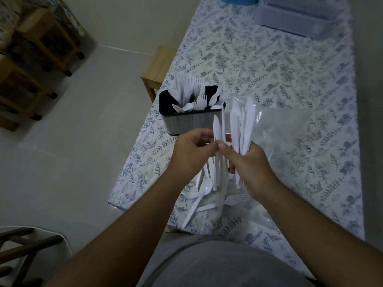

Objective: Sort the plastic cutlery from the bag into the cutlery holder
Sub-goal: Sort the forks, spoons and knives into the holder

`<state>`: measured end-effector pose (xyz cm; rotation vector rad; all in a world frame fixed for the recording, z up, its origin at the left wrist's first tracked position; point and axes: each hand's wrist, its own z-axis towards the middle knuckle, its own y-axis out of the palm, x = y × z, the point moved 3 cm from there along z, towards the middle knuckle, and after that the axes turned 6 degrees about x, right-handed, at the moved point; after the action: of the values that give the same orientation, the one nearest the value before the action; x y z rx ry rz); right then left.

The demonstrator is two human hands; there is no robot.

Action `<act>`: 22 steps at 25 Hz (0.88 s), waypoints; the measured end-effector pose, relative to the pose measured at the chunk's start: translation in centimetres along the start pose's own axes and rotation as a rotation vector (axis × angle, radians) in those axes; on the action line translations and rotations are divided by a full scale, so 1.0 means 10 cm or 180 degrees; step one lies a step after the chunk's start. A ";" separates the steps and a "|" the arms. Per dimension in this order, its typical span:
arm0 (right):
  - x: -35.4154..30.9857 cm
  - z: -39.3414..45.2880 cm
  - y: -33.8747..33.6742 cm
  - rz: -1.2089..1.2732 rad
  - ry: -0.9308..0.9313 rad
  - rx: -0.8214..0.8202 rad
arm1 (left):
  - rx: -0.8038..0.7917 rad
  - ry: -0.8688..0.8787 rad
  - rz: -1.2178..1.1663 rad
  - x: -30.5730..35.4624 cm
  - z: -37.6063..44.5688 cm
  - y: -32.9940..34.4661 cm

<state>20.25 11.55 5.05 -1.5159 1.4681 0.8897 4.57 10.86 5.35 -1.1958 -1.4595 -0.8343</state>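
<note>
Both forearms reach forward from the near edge and meet above the middle of the surface (269, 69), which is covered in a leaf-print cloth. The right hand (251, 166) is closed around a bunch of white knives (241, 125), blades pointing up and away; several are fanned out, but they overlap too much to count. The left hand (189, 154) is curled, thumb and fingertips pinching one knife (217, 127) just left of the bunch, thumb tip close to the right thumb.

The holder (186, 119), dark inside with a grey front wall, stands just beyond the left hand near the left edge of the surface. It is crowded with upright white cutlery: forks (196, 83) at the back, spoons (187, 107) at the front, more pieces at the right end. The dividers are hidden, so the compartments cannot be told apart.

A clear bag (284, 129) lies flat on the surface to the right of the hands and behind the bunch. Below the hands, loose cutlery lies in a heap (209, 195) near the front edge; one spoon and one fork are plain, the rest tangled.

At the far end of the surface sit a pale box (300, 19) and a blue item (238, 0). A wooden stool (157, 69) stands at the left of the surface.
</note>
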 end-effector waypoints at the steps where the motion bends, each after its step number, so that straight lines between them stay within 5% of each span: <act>1: 0.02 0.01 -0.01 0.0045 0.0089 0.0034 | -0.0126 -0.0063 -0.0024 0.00 -0.01 0.01; 10: 0.28 -0.05 -0.15 0.0006 0.0434 0.0068 | 0.0035 -0.0880 -0.0404 -0.28 -0.12 -0.03; 17: 0.56 -0.25 -0.17 -0.0512 0.0382 -0.0578 | -0.0321 -0.1243 -0.0535 -0.49 -0.36 0.18; 19: 0.61 -0.23 -0.24 -0.0818 0.0503 -0.0569 | -0.0476 -0.1207 -0.0218 -0.57 -0.42 0.18; 22: 0.69 -0.22 -0.34 -0.0604 0.0787 -0.0400 | -0.0262 -0.0633 0.1497 -0.69 -0.33 0.01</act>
<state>24.01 6.61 -0.04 -1.8793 1.4309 0.7115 5.47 6.15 -0.58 -1.6394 -1.2288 -0.4646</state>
